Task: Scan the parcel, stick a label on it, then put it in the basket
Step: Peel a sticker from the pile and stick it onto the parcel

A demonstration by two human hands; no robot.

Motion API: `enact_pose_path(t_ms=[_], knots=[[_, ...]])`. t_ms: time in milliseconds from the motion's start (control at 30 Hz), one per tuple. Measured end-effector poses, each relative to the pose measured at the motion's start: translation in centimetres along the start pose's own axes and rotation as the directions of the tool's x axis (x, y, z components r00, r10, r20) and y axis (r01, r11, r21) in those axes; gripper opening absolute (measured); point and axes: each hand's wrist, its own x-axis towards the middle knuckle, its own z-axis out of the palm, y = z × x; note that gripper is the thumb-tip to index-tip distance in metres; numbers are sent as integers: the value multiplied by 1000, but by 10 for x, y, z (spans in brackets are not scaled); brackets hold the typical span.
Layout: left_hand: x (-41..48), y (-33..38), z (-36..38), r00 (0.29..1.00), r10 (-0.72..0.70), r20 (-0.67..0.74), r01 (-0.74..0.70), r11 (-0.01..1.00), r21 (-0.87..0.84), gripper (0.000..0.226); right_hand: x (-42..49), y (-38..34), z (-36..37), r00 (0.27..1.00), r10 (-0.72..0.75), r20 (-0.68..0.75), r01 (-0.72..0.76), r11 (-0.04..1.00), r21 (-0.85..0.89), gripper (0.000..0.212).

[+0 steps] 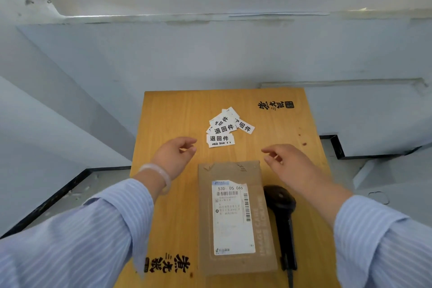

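Note:
A brown cardboard parcel [236, 217] lies flat on the wooden table [177, 119], with a white shipping slip and barcodes on its top face. A black handheld scanner [281, 213] lies just right of the parcel, touching its edge. A loose pile of several white labels [225, 130] with black characters sits beyond the parcel. My left hand [175, 156] hovers left of the labels, fingers loosely curled and holding nothing. Above the parcel's far right corner, my right hand [287, 163] hangs with its fingers apart and empty. No basket is in view.
The table is narrow, with black printed characters at its far right corner [275, 105] and near edge [168, 264]. Pale walls rise behind and to the left. Grey floor with a black skirting strip [58, 196] lies on both sides.

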Motion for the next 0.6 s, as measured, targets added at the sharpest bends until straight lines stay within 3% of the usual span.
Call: enact_pose_path(t_ms=[233,467,600], knots=[[81,3,30,996,41,79,-57,977,207,30,85,-15,34,983,-107,147,123,986,-108,34],[104,0,52,997,44,64,-65,927,371,32,107,-19,44,992,-99,79,106,991,-84,33],[107,3,49,997,30,67,-51,939,341,23,107,-22,43,995,-74,65,76,996,-42,33]])
